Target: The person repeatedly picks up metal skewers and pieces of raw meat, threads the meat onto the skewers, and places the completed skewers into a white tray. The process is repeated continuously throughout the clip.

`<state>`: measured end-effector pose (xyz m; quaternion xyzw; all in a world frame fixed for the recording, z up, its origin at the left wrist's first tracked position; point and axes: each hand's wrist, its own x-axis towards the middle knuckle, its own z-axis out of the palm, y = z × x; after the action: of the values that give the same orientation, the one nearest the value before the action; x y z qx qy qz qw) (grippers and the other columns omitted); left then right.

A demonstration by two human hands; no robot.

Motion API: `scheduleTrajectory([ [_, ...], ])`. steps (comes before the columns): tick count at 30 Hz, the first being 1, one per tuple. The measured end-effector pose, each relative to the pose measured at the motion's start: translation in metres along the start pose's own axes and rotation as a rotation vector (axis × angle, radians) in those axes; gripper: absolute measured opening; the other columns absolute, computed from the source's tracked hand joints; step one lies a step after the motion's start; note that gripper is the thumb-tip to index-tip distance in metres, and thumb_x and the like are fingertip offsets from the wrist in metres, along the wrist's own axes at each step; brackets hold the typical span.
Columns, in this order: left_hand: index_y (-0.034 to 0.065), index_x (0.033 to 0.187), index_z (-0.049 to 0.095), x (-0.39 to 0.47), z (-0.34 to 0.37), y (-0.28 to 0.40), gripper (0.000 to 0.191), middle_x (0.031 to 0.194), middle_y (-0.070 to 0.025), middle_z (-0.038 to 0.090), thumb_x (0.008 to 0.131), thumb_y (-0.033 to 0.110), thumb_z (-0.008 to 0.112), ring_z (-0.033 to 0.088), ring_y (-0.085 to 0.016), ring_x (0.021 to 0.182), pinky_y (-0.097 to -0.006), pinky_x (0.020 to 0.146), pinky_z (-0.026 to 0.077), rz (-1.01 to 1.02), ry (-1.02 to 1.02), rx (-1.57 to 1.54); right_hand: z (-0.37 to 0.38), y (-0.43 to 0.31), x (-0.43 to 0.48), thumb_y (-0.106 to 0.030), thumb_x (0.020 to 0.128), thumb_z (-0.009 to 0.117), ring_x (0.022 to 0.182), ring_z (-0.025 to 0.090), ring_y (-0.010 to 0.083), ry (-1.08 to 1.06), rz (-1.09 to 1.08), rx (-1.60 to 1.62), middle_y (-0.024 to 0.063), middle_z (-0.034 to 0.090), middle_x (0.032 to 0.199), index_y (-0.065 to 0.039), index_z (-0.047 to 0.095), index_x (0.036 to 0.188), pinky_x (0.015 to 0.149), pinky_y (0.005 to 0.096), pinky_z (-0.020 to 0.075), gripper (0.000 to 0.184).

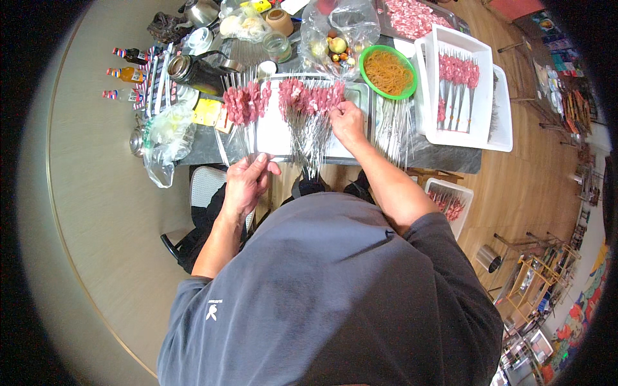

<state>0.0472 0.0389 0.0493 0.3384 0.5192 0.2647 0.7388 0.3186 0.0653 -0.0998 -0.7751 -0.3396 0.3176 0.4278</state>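
The left bundle of raw meat skewers (247, 103) is fanned out over the left part of a white tray (270, 137). At its lower end, my left hand (248, 183) pinches the metal stick ends between thumb and fingers. A larger pile of meat skewers (309, 96) lies across the tray's middle, its bare sticks crossing past the near table edge. My right hand (348, 124) has its fingertips closed at the right side of that pile's meat; what exactly they pinch is hidden.
Right of the tray are bare metal skewers (393, 128), a green-rimmed bowl of orange-brown strands (388, 72) and a white bin with skewers (458, 128). Cut meat (417, 18) fills a far tray. Bottles (130, 74), a dark jar (195, 75) and plastic bags (169, 128) crowd the left.
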Motion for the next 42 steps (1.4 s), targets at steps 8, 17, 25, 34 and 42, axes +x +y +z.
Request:
scheduleTrajectory([
  [8, -0.0086, 0.128, 0.061, 0.040, 0.053, 0.030, 0.036, 0.119, -0.0179, 0.073, 0.106, 0.020, 0.057, 0.069, -0.024, 0.110, -0.0375, 0.104, 0.051, 0.150, -0.123, -0.050, -0.064, -0.095, -0.019, -0.008, 0.095, 0.064, 0.064, 0.068, 0.0151, -0.328, 0.101, 0.660, 0.0118, 0.073, 0.079, 0.005, 0.069, 0.090, 0.057, 0.0273, 0.0547, 0.014],
  [17, 0.0015, 0.125, 0.064, 0.033, 0.121, 0.058, 0.030, 0.109, -0.0104, 0.073, 0.107, 0.024, 0.056, 0.049, -0.011, 0.057, -0.0256, 0.053, 0.040, 0.175, -0.313, -0.052, -0.117, -0.175, -0.060, -0.004, 0.096, 0.069, 0.071, 0.069, 0.0121, -0.250, -0.119, 0.749, 0.0079, 0.070, 0.084, 0.004, 0.064, 0.097, 0.062, 0.0254, 0.0583, 0.010],
  [25, 0.0027, 0.121, 0.065, 0.017, 0.153, 0.071, 0.029, 0.081, -0.0003, 0.062, 0.108, 0.026, 0.056, 0.041, -0.007, 0.054, -0.0236, 0.050, 0.032, 0.189, -0.423, -0.023, -0.148, -0.181, -0.069, -0.006, 0.097, 0.069, 0.077, 0.070, 0.0145, -0.248, -0.006, 0.774, 0.0109, 0.069, 0.090, 0.004, 0.062, 0.101, 0.066, 0.0260, 0.0622, 0.013],
  [34, -0.0004, 0.121, 0.063, 0.016, 0.174, 0.072, 0.029, 0.099, -0.0121, 0.074, 0.109, 0.024, 0.051, 0.040, -0.005, 0.052, -0.0204, 0.047, 0.032, 0.223, -0.466, -0.005, -0.173, -0.181, -0.066, -0.006, 0.096, 0.070, 0.082, 0.065, 0.0109, -0.219, -0.046, 0.822, 0.0091, 0.071, 0.093, 0.003, 0.064, 0.102, 0.071, 0.0233, 0.0534, 0.012],
  [42, -0.0010, 0.117, 0.065, 0.022, 0.181, 0.074, 0.029, 0.096, -0.0124, 0.074, 0.109, 0.024, 0.052, 0.038, -0.005, 0.050, -0.0212, 0.045, 0.030, 0.197, -0.474, 0.000, -0.184, -0.181, -0.057, -0.006, 0.096, 0.070, 0.077, 0.062, 0.0059, -0.244, -0.049, 0.859, 0.0062, 0.070, 0.091, 0.002, 0.065, 0.103, 0.063, 0.0196, 0.0473, 0.012],
])
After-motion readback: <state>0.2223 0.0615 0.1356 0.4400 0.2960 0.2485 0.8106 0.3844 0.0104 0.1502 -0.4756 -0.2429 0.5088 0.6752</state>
